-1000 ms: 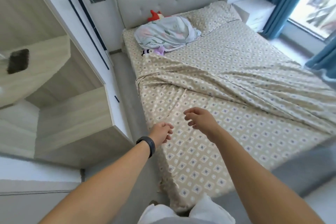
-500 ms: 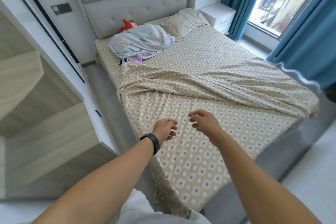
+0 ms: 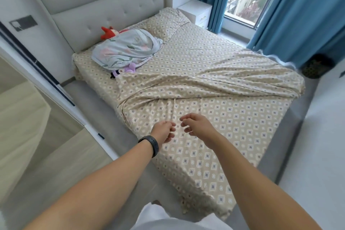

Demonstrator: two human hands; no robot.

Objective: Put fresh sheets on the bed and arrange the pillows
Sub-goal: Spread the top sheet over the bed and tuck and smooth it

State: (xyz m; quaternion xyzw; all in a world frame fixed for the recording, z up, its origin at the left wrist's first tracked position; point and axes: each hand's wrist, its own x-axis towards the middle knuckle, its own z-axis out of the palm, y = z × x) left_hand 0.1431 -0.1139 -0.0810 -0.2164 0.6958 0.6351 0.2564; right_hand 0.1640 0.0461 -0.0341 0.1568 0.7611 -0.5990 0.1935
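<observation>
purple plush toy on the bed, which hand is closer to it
Left. The left hand hovers over the patterned sheet on the toy's side of the bed, below the purple plush toy in the picture. The right hand hangs just beside it, slightly farther toward the window side.

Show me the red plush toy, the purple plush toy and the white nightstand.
red plush toy [image 3: 107, 32], head view, on its red top.
purple plush toy [image 3: 130, 67], head view, on its purple body.
white nightstand [image 3: 195, 8], head view, on its top surface.
</observation>
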